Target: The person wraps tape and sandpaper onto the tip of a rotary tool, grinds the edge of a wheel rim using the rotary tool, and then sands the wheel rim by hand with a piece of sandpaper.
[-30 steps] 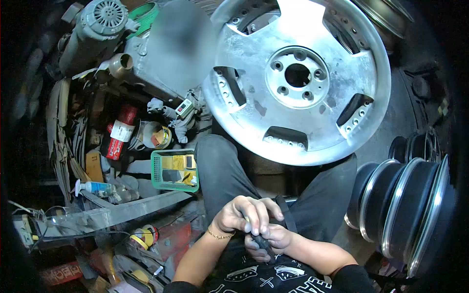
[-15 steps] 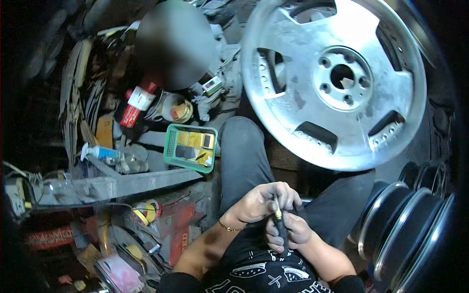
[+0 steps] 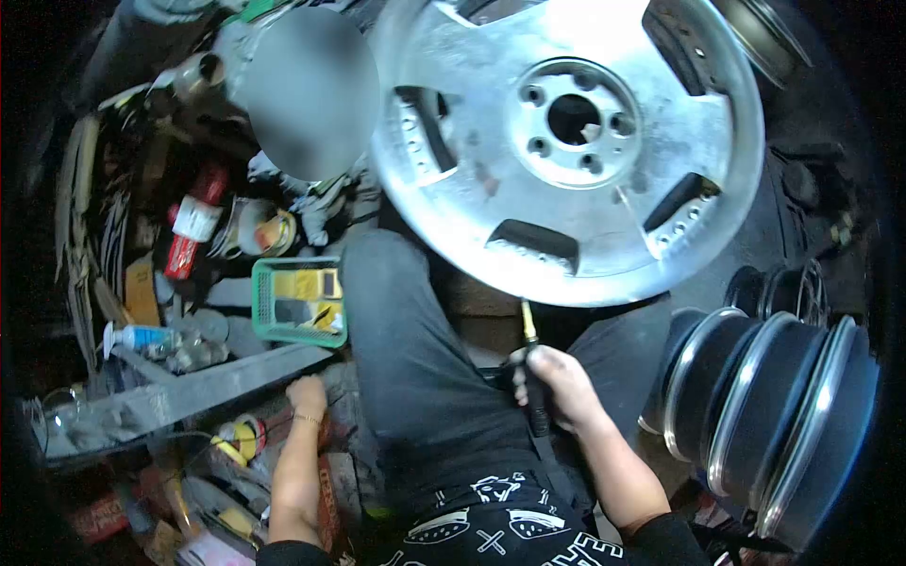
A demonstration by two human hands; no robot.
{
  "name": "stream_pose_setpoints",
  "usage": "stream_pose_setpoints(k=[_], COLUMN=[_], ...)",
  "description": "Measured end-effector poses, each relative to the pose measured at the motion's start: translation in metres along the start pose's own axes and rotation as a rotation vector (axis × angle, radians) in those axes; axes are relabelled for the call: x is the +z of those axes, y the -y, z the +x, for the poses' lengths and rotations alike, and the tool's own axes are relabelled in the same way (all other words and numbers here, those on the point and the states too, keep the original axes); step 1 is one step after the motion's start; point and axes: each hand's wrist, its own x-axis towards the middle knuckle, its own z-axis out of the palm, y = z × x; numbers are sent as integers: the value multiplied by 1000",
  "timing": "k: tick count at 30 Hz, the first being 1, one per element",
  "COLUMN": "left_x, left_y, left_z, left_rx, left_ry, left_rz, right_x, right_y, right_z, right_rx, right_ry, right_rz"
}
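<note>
My right hand [image 3: 559, 382] is wrapped round the black grip of a pen-shaped tool [image 3: 536, 401]. Its slim brass-coloured tip points up and away from me, just below the near rim of a large silver wheel rim [image 3: 590, 212]. The wheel rim is tilted in front of my knees, its spoked face and hub holes showing. Down at my left, my left hand [image 3: 307, 396] is beside the grey metal beam, fingers curled. Whatever it may hold is too small or hidden to make out.
A green basket [image 3: 300, 338] with yellow and grey pieces stands by my left knee. A grey beam [image 3: 203, 382] crosses the left side, with a pump bottle [image 3: 142, 338] behind it. Several wheel barrels [image 3: 755, 396] stand at right. A red-and-white container [image 3: 196, 219] lies farther left.
My left hand has let go of the tool's tip and moved left, down beside the beam. My right hand still holds the tool, now raised slightly. The view has shifted to the right.
</note>
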Motion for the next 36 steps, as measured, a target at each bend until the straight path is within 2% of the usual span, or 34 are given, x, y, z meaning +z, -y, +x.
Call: stream_pose_setpoints(k=[2, 3, 5, 6, 7, 11, 12, 14, 15, 16, 17, 18, 21, 29, 32, 34, 36], left_x=[23, 21, 17, -10, -34, -137, -159, -203, -235, -247, -257, -259, -266, -266, -262, -255, -246], left_y=[3, -1, -10, -19, -22, -36, -44, -63, -79, -89, -95, -106, -127, -129, -126, -127, -129], left_z=[1, 1, -1, -11, -18, -58, -72, -104, -131, -147, -155, -159, -172, -170, -169, -173, -178], left_rx=[-83, -60, -176, -151, -143, -52, -57, 160, 230, 342, 506, 626, 720, 741, 742, 769, 537], left_ry=[-64, -71, -88, -177, -176, -595, -596, -731, -625, -607, -686, -701, -672, -601, -566, -553, -113], left_rz=[-68, -63, -180, -252, -256, -1419, -1426, -1556, -1624, -1495, -1244, -1200, -1340, -1362, -1300, -1248, -1663], right_x=[-1, -4, -5, -7, -7, 10, 11, 17, 23, 27, 28, 31, 41, 43, 45, 44, 45], right_y=[-5, -11, -14, -20, -25, 8, 12, 26, 36, 44, 46, 47, 43, 27, 24, 15, 9], right_z=[-4, -5, -9, -9, -8, -15, -10, -1, 0, 4, 9, 12, 16, 17, 16, 16, 18], right_rx=[-1, -9, -6, -93, -177, -389, -437, -503, -517, -523, -503, -486, -443, -378, -415, -471, -458], right_ry=[-37, -42, -64, -129, -192, -179, -137, -38, 19, 83, 138, 148, 177, 203, 197, 270, 265], right_rz=[-153, -234, -238, -260, -282, -65, 58, 273, 366, 436, 505, 549, 623, 744, 655, 580, 602])
